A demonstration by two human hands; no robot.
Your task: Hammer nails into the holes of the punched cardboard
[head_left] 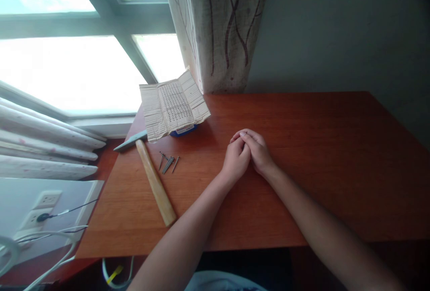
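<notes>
My left hand [236, 156] and my right hand [258, 147] rest clasped together on the wooden table, fingers folded into each other. Both are closed, and no object shows in them. To their left lies a small group of nails [169, 163], several of them loosely piled. Beyond the nails, a hammer [156, 186] lies with its wooden handle pointing toward me and its metal head at the far left. A creased sheet of corrugated cardboard [175, 105] with rows of small holes sits on a blue object [184, 130], mostly hidden beneath it.
The brown table [319, 156] runs from the window [67, 71] to the grey wall. A patterned curtain [228, 27] hangs behind it. At lower left, a wall socket [36, 219] has a black plug in it, and white cables [63, 255] loop beside the table's edge.
</notes>
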